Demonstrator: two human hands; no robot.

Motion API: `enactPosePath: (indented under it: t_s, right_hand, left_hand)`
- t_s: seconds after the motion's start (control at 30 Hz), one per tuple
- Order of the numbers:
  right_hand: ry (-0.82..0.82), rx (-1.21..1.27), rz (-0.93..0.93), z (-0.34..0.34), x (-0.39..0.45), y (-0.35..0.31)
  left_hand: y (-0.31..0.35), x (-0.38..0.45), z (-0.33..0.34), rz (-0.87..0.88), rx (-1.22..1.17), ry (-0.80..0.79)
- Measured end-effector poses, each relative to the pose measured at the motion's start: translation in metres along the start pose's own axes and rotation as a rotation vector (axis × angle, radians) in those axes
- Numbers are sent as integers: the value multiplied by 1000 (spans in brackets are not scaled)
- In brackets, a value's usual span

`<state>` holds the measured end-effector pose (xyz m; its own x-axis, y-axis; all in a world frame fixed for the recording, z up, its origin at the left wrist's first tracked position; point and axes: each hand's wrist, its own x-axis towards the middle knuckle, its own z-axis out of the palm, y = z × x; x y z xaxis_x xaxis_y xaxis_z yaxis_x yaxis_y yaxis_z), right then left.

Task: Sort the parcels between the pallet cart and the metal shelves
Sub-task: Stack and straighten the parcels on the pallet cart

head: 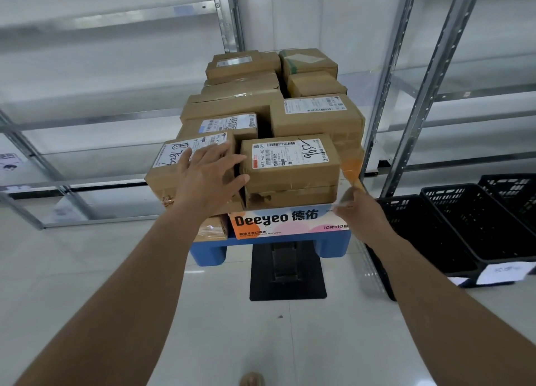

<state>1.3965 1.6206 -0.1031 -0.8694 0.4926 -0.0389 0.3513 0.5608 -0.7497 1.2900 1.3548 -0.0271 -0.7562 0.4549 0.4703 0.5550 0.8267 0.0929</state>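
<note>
Metal shelves [412, 75] are standing on both sides of a blue pallet cart [208, 253] piled with brown parcels [316, 118]. The left hand [207, 179] is lying flat with spread fingers on the front left parcel [162, 177], and the right hand [361, 217] is pinching the corner of the Deeyeo box [284, 221] under the pile.

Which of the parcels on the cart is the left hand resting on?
The front-left parcel, with "7609" handwritten on its label; the left hand lies flat on it.
</note>
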Motion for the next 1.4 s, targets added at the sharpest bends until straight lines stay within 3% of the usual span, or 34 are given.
enactPosePath:
  t_s: [0.53,0.77,1.1,1.4]
  right_hand:
    - [-27,18,-52,-20,-7,10]
    - [-3,-40,-75,-56,-14,29]
    - [92,-111,-151,-83,27,21]
    - [73,-162,-260,-99,107,0]
  left_hand:
    - [6,-1,-6,-44,25,-29]
    - [55,8,-13,-1,-98,67]
    - [87,74,-6,17,-139,-60]
    - [84,136,14,-23,-54,-312]
